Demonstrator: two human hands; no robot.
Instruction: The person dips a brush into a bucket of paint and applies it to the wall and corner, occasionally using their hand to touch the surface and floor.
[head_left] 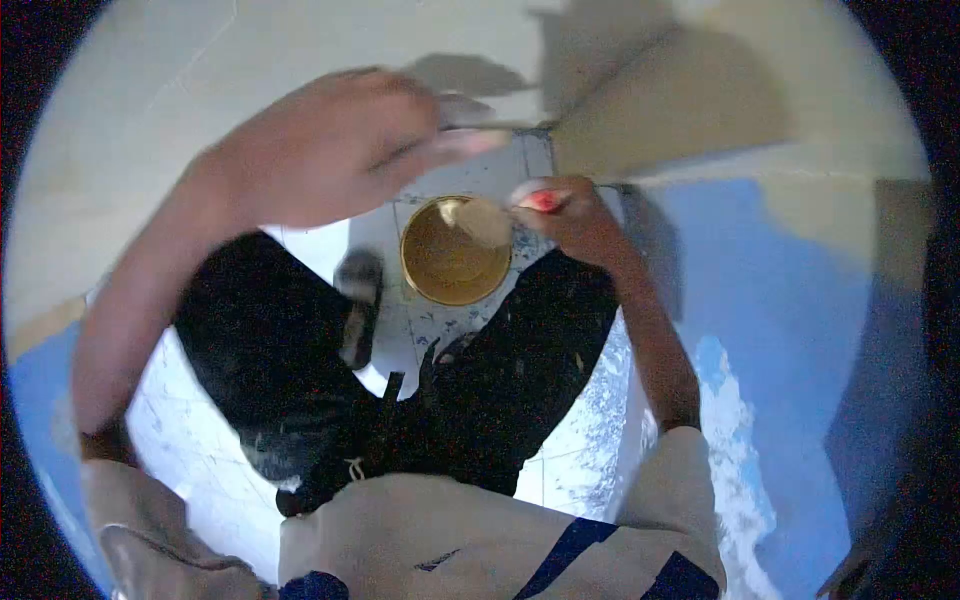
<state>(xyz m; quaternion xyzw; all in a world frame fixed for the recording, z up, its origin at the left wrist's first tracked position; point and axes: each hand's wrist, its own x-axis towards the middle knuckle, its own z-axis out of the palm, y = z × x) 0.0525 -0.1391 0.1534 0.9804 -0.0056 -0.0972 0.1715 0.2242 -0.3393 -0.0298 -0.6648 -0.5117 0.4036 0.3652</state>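
My left hand (335, 145) is held up close to the wall, smeared by motion, its fingers pointing right. A greyish flat shape (465, 108) shows by its fingertips; whether the hand holds it I cannot tell. My right hand (582, 222) is closed around a small red-and-white object (543, 201) at the right rim of a round, gold-coloured tin (455, 275). A blurred, pale brown flat shape (482, 222) extends from near that hand over the tin's opening. The tin stands on the floor between my knees.
A speckled tiled floor (412, 330) lies under the tin. Walls rise close ahead and at both sides, beige above (150, 120) and patchy blue (760, 300) at the right. My black-trousered legs (265, 340) flank the tin, with a dark shoe (360, 300) left of it.
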